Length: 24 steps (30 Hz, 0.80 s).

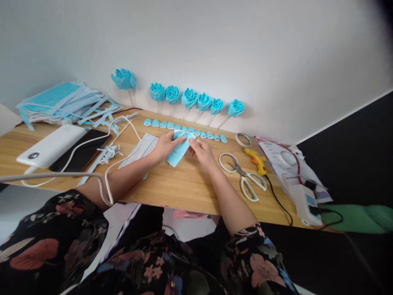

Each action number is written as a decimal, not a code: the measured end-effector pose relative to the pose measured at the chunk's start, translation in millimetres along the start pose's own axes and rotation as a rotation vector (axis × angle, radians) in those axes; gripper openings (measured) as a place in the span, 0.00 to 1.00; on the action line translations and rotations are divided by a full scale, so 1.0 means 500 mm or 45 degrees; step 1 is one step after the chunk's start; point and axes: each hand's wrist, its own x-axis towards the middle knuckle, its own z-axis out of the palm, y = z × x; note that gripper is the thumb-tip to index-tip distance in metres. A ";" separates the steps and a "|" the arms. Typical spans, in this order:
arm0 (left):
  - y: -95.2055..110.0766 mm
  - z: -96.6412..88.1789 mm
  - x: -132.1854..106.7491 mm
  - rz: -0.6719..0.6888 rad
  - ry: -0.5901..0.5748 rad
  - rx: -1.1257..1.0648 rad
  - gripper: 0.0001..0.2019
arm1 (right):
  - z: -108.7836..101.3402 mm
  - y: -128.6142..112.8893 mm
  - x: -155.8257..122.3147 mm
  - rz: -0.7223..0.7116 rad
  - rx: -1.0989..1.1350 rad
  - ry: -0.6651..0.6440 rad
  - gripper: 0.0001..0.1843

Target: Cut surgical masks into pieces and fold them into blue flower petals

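On the wooden table (184, 188), my left hand (166, 146) and my right hand (201, 150) pinch a piece of blue mask fabric (178, 153) from both sides, folding it against the tabletop. A pale blue face mask (139, 150) lies flat under my left wrist. Just beyond my fingers runs a row of several small folded blue petals (184, 128). Several finished blue fabric roses on sticks (190, 99) lean against the white wall behind them.
White-handled scissors (245, 175), a yellow glue gun (258, 160) and a tape roll (243, 140) lie right of my hands. A stack of blue masks (58, 102), cut strips (104, 119), a white power bank (50, 145) and a dark phone (80, 150) sit at left.
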 end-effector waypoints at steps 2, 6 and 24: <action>-0.005 0.003 0.000 0.016 -0.007 0.004 0.21 | 0.008 -0.002 -0.002 -0.007 0.003 0.102 0.28; -0.010 0.006 0.003 0.069 0.031 -0.004 0.20 | 0.011 -0.009 0.002 0.052 0.250 0.336 0.25; -0.019 -0.023 0.032 0.187 0.375 -0.001 0.13 | 0.061 -0.017 -0.028 0.147 -0.171 -0.479 0.23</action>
